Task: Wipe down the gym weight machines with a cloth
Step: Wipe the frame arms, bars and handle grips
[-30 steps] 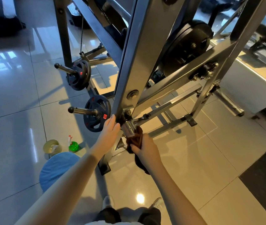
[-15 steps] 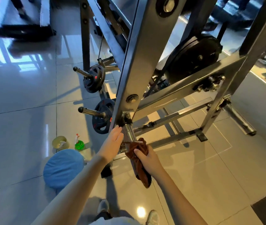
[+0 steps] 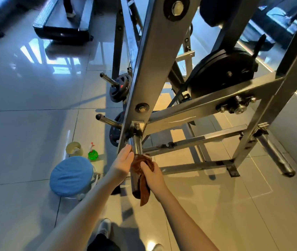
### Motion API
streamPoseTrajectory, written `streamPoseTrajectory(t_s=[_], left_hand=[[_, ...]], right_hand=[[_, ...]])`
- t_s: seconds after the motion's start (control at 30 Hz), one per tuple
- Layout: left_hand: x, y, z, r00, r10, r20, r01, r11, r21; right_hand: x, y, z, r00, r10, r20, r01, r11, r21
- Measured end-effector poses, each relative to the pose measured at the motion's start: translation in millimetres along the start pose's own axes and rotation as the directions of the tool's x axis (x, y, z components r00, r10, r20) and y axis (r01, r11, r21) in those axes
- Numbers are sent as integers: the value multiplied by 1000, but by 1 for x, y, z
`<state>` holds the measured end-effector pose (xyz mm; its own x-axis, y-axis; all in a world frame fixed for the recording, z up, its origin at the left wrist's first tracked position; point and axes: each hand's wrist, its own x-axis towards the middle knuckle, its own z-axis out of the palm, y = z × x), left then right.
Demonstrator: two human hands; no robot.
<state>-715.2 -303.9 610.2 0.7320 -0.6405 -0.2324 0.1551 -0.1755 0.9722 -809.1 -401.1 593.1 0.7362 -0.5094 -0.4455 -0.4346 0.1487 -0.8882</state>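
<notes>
Brown cloth (image 3: 142,172) wraps chrome peg (image 3: 137,146), R hand (image 3: 153,175) clamped round it; L hand (image 3: 123,163) flat, fingers straight, touching peg. Open tile (image 3: 216,205) at 4 o'clock; yellow tub (image 3: 74,149) at 9, contents unclear.

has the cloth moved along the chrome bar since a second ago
Yes. The cloth slid down the chrome bar, away from the frame joint.

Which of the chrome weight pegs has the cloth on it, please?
The central peg under the slanted beam: the right hand grips the brown cloth round it.
</notes>
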Motion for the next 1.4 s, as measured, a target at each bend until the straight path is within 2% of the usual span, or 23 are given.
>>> streamPoseTrajectory(t_s=[0.1, 0.2, 0.27, 0.33, 0.47, 0.53, 0.6, 0.67, 0.73, 0.8, 0.9, 0.97, 1.0, 1.03, 1.1, 1.17, 1.2, 1.27, 1.33, 1.4], left_hand=[[-9, 0, 13, 997, 71, 3, -71, 996, -55], [-9, -2, 23, 990, 110, -89, -110, 994, 6], [-5, -8, 25, 985, 85, -150, -82, 996, 29], [-3, -13, 30, 976, 61, -209, -53, 997, 47], [7, -19, 41, 944, 127, -304, -51, 967, 248], [15, -22, 44, 935, 171, -309, -29, 908, 417], [23, -27, 46, 911, 303, -278, -67, 778, 625], [27, -27, 48, 890, 407, -206, -124, 650, 750], [33, -25, 49, 865, 476, -157, -169, 572, 803], [38, -19, 50, 839, 532, -112, -210, 508, 836], [47, -10, 52, 819, 572, -41, -229, 393, 890], [53, -7, 53, 822, 570, -21, -203, 328, 923], [55, -5, 54, 821, 571, -24, -189, 311, 931], [57, -3, 56, 816, 577, -24, -180, 294, 939], [62, -1, 60, 798, 602, -10, -170, 242, 955], [67, -1, 62, 785, 619, 1, -146, 183, 972], [69, -3, 63, 789, 614, -2, -122, 160, 979], [71, -6, 63, 811, 585, -20, -56, 112, 992], [73, -10, 65, 823, 567, -36, -17, 87, 996], [73, -10, 67, 817, 575, -46, 1, 79, 997]], right_hand=[[16, -15, 6, 1000, -20, 23, 21, 1000, -4], [11, -11, -6, 997, -20, 72, 24, 997, -67], [6, -1, -21, 995, 16, 102, -5, 994, -112], [9, -1, -35, 999, 22, 26, -19, 993, -118], [30, -21, -48, 990, -4, -142, 20, 993, 112], [39, -32, -51, 983, -4, -183, 32, 989, 148], [45, -40, -53, 980, 0, -198, 33, 986, 163], [48, -48, -57, 979, -37, -202, 69, 985, 156], [48, -57, -61, 963, -137, -233, 162, 982, 93], [47, -69, -68, 912, -315, -263, 312, 948, -54], [56, -89, -79, 763, -606, -227, 510, 779, -365], [74, -102, -85, 647, -741, -182, 532, 609, -588], [85, -110, -88, 613, -774, -156, 504, 536, -678], [95, -116, -90, 599, -792, -116, 451, 454, -768], [111, -119, -95, 613, -788, 56, 347, 205, -915], [119, -116, -101, 615, -754, 232, 354, 0, -935], [121, -115, -105, 602, -743, 292, 381, -54, -923], [124, -116, -110, 569, -741, 356, 431, -100, -897], [125, -119, -110, 562, -737, 375, 478, -80, -874], [124, -120, -102, 592, -683, 429, 538, -62, -841]])
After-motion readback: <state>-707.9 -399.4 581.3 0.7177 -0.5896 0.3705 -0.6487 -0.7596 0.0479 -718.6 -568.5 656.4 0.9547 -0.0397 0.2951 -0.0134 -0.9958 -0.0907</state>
